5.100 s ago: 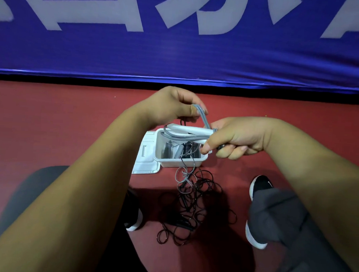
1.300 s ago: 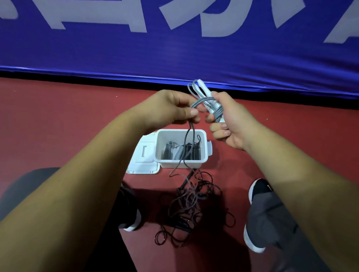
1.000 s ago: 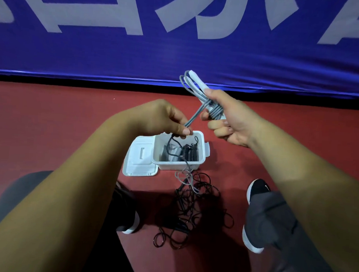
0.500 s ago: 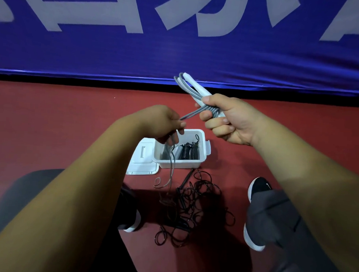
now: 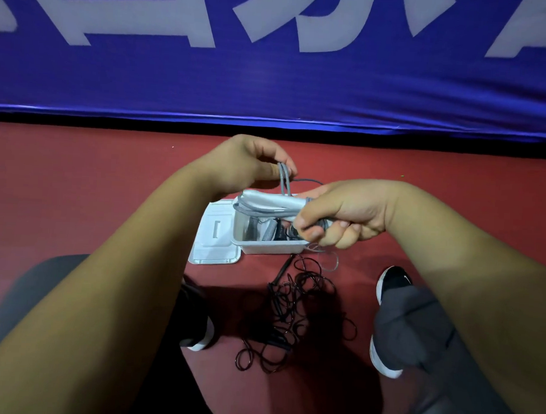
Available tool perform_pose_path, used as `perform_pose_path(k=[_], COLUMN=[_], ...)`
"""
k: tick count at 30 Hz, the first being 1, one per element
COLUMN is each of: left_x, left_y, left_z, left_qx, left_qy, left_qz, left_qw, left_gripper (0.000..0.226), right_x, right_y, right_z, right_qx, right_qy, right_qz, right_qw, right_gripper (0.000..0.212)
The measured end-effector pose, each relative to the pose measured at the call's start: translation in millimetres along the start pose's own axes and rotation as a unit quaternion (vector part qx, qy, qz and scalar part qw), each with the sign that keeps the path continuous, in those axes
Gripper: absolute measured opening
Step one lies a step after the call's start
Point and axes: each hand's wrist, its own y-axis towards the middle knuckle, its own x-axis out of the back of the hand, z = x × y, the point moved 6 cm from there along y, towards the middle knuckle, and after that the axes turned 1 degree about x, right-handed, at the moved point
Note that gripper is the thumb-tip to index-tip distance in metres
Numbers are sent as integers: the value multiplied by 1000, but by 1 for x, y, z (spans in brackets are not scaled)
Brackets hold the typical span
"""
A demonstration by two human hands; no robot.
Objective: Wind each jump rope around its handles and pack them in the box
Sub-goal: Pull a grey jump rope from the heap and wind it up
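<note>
Red floor (image 5: 78, 198): grey jump rope (image 5: 265, 203) (half-wound) over white box (image 5: 270, 246).

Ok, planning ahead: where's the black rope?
Head view, centre: the black rope lies tangled on the floor between the shoes, this side of the white box.

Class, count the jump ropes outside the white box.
2. The grey jump rope is held by the left hand and right hand above the box; the black jump rope lies tangled on the floor nearer the person. The tangle may hide another.
</note>
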Motion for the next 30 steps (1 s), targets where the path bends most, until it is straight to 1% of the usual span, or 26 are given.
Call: perform_pose_path(k=[5,7,10,13,16,18,19,20,22,23,26,27,28,30], left_x=[1,2,1,-3,-6,-2,-1,-1,-2,-3,-11,-15,-19,-23], left_y=[-4,-5,-5,-7,-10,-11,-10,-10,-9,-7,-7,-8,-7,-3], left_z=[-19,-24,-27,-26,-23,-18,-14,-10,1,8,31,35,36,33], left_qx=[-42,-65,-85,-85,-77,-48,-27,-5,37,62,166,185,189,155], left_qy=[66,92,170,245,296,336,350,353,347,337,257,218,170,73], left_qz=[-17,-15,-7,25,54,57,60,64,68,62,45,40,29,-7], left_qw=[997,993,982,965,950,939,934,933,935,937,951,957,967,985], left_gripper=[13,13,15,14,18,27,27,22,6,6,24,26,26,26], right_x=[12,15,23,33,41,44,46,47,47,47,43,42,42,44], right_y=[4,6,11,19,27,30,31,31,31,31,29,28,26,23], right_z=[-5,-3,-3,-7,-9,-8,-7,-6,-3,-2,5,7,9,12], right_qx=[-18,-11,-7,-7,23,49,61,72,92,103,130,136,141,150], right_qy=[-42,-36,-20,-11,13,38,54,68,89,101,145,164,187,237], right_qz=[-83,-109,-148,-200,-260,-273,-275,-275,-274,-271,-263,-260,-258,-262], right_qw=[995,993,989,980,965,960,958,956,953,952,945,942,937,923], right_gripper=[7,8,11,16,20,18,17,15,10,9,6,8,15,34])
